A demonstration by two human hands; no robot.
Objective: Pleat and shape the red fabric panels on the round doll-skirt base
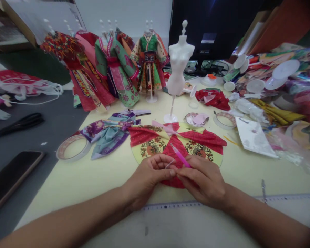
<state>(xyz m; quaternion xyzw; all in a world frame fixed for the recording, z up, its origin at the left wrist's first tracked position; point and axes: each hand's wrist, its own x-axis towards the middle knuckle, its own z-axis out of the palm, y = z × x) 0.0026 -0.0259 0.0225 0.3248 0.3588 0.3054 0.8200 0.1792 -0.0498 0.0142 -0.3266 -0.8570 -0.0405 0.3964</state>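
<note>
1. Left hand point(152, 177): fingers curled, thumb extended towards the right fingertips. A short beaded strand point(169, 164) is held within the curl, slanting across the finger side; which fingers pinch it is hidden.
2. Right hand point(206, 179): closed on a pink pen-like tool point(181, 156), its pale tip pointing up and away, leaning left. Thumb and fingertips meet the left thumb tip; cannot tell whether they also pinch something small there.
3. Position of strand: between my two hands, on the left-hand side of the tool, near the tool's shaft but apart from it.
4. Red and yellow fabric piece point(167, 148): flat on the pale table point(113, 175), beneath and just beyond both hands. My fingers cover part of its near portion; the patterned panels spread out to either side.
5. Ruler point(170, 205): on the table, nearer to me than the fabric, running behind my right wrist.
6. Beyond the fabric: white mannequin point(179, 65), bare, upright on its stand. Dressed doll forms stand to its left, including one in a green robe point(116, 69).
7. Left of the fabric: purple and blue garment point(111, 132), with a tape roll point(73, 147) beside it.
8. Far left, on the dark surface: black scissors point(20, 124) and a phone point(14, 179), both well apart from my hands.
</note>
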